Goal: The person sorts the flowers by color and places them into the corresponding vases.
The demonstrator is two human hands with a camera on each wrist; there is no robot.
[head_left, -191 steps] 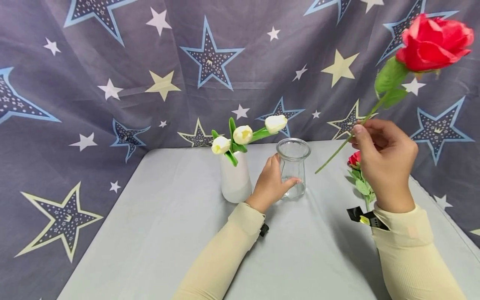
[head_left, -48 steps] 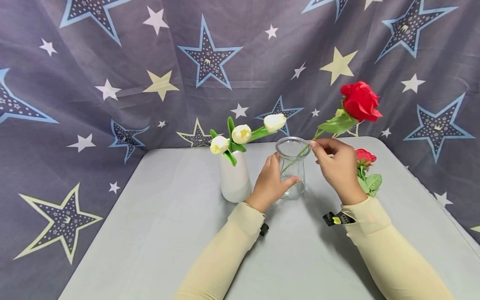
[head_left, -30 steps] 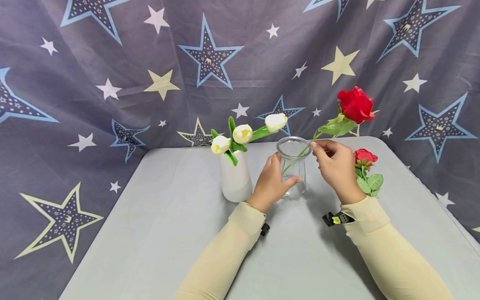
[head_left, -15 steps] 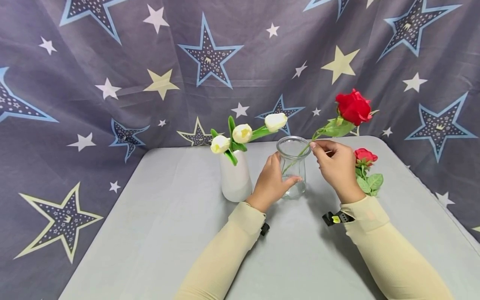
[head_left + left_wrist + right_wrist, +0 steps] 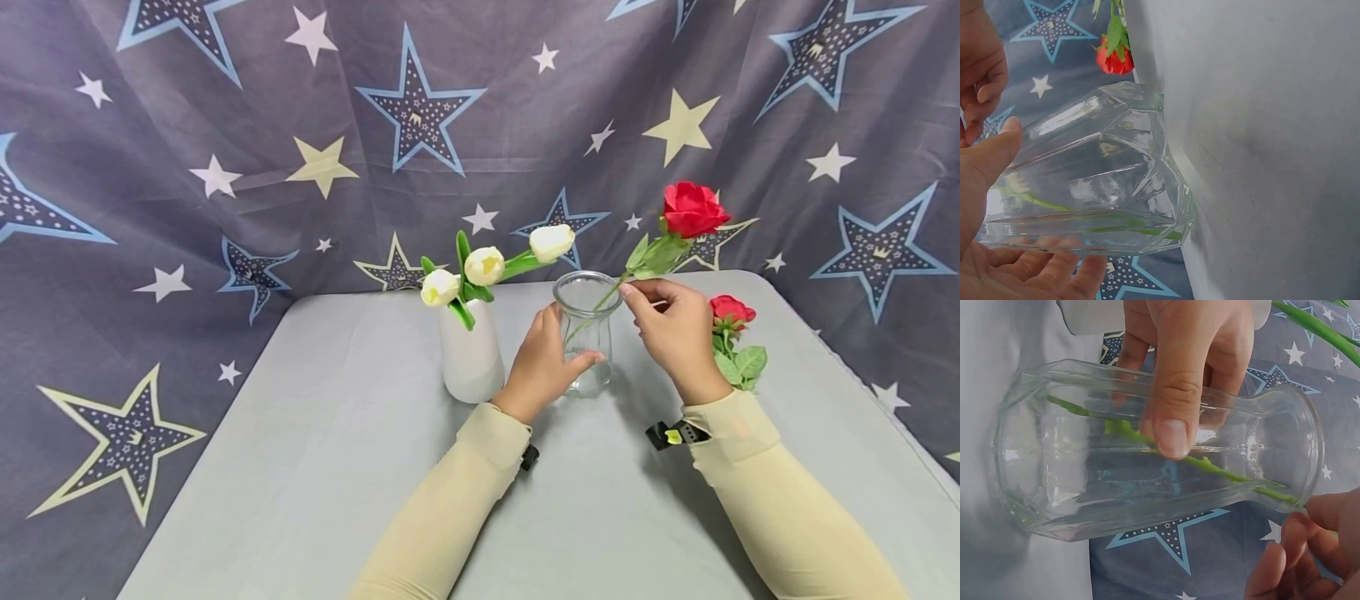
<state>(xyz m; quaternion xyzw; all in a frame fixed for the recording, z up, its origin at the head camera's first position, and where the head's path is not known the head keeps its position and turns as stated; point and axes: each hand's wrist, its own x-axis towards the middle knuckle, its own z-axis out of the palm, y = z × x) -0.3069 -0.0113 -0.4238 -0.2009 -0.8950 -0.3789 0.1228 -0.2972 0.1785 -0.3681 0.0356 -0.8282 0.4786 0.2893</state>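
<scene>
A clear faceted glass vase (image 5: 597,340) stands upright on the table, and my left hand (image 5: 542,360) holds it round the side. The thumb (image 5: 1175,419) lies across the glass in the right wrist view. Beside the rim, my right hand (image 5: 675,337) pinches the stem of a red rose (image 5: 694,210) between thumb and fingers. The bloom leans up to the right, outside the vase. Through the glass, the green stem (image 5: 1213,467) runs slantwise from the mouth; its end is near the base in the right wrist view.
Left of the glass stands a white vase (image 5: 471,358) with white tulips (image 5: 484,267). A second red rose (image 5: 732,310) lies right of my right hand, partly hidden by the wrist. A star-patterned cloth (image 5: 525,150) hangs behind the grey table (image 5: 300,467).
My right hand has brought the rose leftward and down, its stem now inside the glass vase. In the last second the bloom has turned and shifted slightly left. My left hand stays put.
</scene>
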